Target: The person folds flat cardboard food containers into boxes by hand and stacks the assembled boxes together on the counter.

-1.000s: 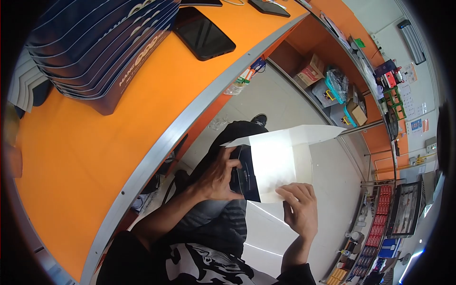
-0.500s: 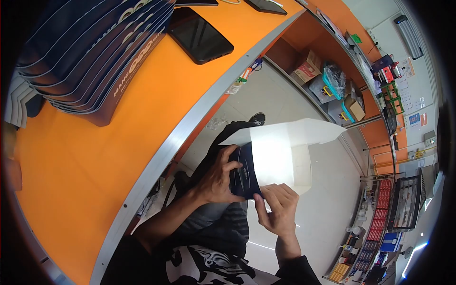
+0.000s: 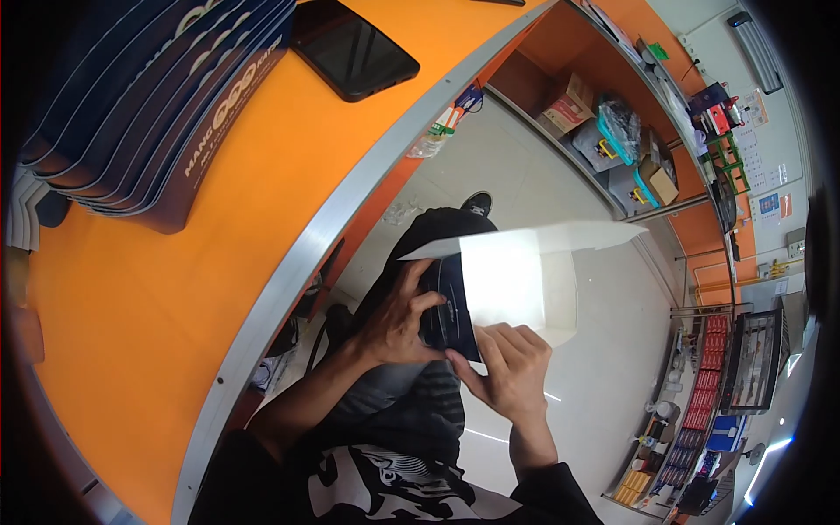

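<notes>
A paper food box (image 3: 507,278), white inside and dark navy outside, is held above my lap with its flaps raised. My left hand (image 3: 400,319) is closed on the navy side, thumb at the lower edge and fingers bent over the panel. At the box's near corner, my right hand (image 3: 509,366) has its fingers curled around the edge and its thumb pressed near the bottom of the navy panel. A wide white flap stands out along the far side. The fingertips behind the card are hidden.
An orange table (image 3: 166,350) with a metal edge runs along my left. On it are a stack of navy printed cartons (image 3: 149,114) and a black phone (image 3: 354,51). Shelves with boxes (image 3: 569,109) stand ahead; a stocked rack (image 3: 700,394) is at right.
My right thumb has slid left along the lower edge of the navy panel. The far white flap has tipped and looks narrower. The whole view has shifted slightly.
</notes>
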Motion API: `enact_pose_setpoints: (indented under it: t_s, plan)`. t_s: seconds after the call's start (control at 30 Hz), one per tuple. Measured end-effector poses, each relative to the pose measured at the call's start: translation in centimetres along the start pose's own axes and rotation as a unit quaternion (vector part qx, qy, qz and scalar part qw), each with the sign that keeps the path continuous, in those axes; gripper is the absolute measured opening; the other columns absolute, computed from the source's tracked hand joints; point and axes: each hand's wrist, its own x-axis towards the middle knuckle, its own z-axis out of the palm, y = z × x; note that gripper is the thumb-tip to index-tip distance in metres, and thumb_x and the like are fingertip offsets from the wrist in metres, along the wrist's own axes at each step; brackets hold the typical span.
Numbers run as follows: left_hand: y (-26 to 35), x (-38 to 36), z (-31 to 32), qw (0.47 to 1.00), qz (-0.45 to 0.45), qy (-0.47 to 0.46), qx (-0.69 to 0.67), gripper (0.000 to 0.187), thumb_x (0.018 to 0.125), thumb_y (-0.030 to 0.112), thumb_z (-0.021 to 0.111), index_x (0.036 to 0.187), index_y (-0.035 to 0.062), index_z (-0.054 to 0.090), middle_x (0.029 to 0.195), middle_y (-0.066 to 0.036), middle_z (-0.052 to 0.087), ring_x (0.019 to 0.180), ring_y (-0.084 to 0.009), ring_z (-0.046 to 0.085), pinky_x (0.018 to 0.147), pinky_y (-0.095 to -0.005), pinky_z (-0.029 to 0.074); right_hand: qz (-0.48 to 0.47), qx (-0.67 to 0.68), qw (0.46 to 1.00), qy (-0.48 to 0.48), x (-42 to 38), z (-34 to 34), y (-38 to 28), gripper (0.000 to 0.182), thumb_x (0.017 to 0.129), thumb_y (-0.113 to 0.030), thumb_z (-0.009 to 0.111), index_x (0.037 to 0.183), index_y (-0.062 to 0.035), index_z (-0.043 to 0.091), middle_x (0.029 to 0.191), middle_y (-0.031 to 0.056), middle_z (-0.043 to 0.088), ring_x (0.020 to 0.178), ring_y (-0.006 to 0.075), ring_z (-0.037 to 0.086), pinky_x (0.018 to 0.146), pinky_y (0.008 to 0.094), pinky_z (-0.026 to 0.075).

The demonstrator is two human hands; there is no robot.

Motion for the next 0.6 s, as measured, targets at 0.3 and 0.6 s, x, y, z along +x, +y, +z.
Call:
enact_pose_setpoints:
  t_s: [0.3,0.6]
  plan:
    - [1.1,0.3,-0.4,0.997,-0.052,-0.058,0.003,0.062,0.058,0.018,0.094,0.105,0.0158,0.054,0.153,-0.030,0.024,0.141,-0.0534,0.031,0.094,-0.0564,0.052,-0.019,-0.017,0.999,0.032,-0.6,0.8,0.8,0.024,0.075,-0.012,0.081,0.091,-0.0048,0.064,0.080,0.0053,0.069,0.067,0.0203,0.067,0.060,0.0321,0.045]
    - [0.7,-0.1,0.1,0.997,-0.054,-0.016,-0.050,0.070,0.058,0.013,0.092,0.113,0.0131,0.048,0.153,-0.031,0.026,0.143,-0.0540,0.029,0.108,-0.0623,0.039,-0.047,-0.074,0.996,0.026,-1.5,2.6,0.5,0.022,0.081,-0.018,0.079,0.094,-0.0061,0.065,0.097,0.0019,0.072,0.077,0.0145,0.068,0.066,0.0293,0.048]
